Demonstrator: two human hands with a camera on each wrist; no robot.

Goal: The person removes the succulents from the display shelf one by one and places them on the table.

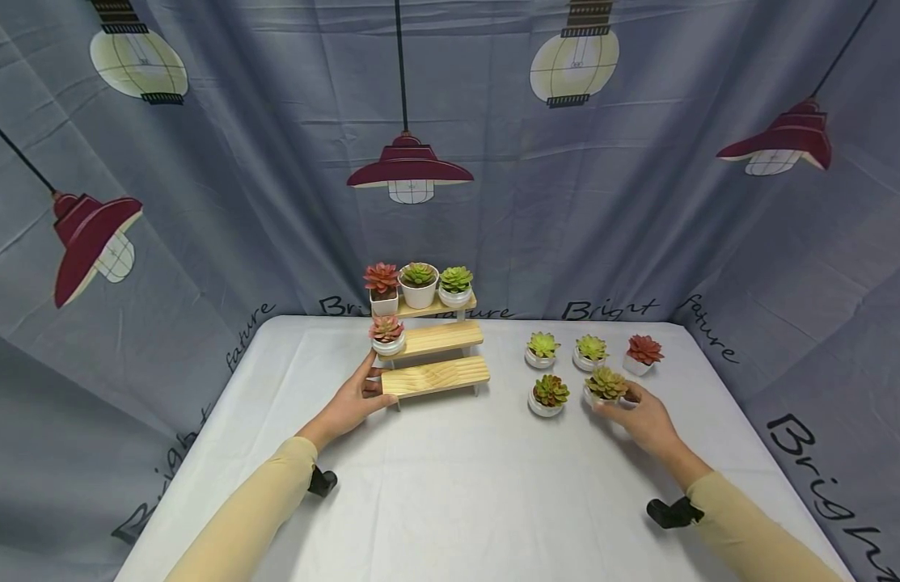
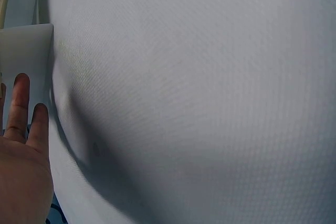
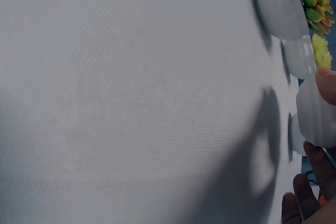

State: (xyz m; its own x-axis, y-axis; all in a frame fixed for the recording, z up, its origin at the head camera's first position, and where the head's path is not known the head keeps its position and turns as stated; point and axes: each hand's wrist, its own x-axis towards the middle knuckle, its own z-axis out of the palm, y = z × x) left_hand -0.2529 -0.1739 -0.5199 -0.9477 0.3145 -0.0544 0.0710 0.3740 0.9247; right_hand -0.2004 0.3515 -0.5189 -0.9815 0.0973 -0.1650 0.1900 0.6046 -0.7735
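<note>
My left hand (image 1: 350, 404) is at the left end of a three-tier wooden plant stand (image 1: 438, 375). Its fingers, straight in the left wrist view, lie along the white side panel (image 2: 26, 51), with the thumb by the bottom board. Just above the fingertips, a pink succulent (image 1: 386, 330) in a white pot sits on the middle tier. With my right hand (image 1: 649, 422) I pinch the white pot (image 3: 315, 114) of a yellow-green succulent (image 1: 606, 383) between thumb and fingers. Beside it on the left stands a green-brown succulent (image 1: 550, 392) in a white pot.
On the top tier are a red succulent (image 1: 382, 280), a green one (image 1: 418, 276) and a lighter green one (image 1: 456, 280). Behind my right hand stand two light-green succulents (image 1: 542, 346) and a red one (image 1: 644, 350). A grey curtain (image 1: 493, 202) hangs behind the white table (image 1: 457, 501).
</note>
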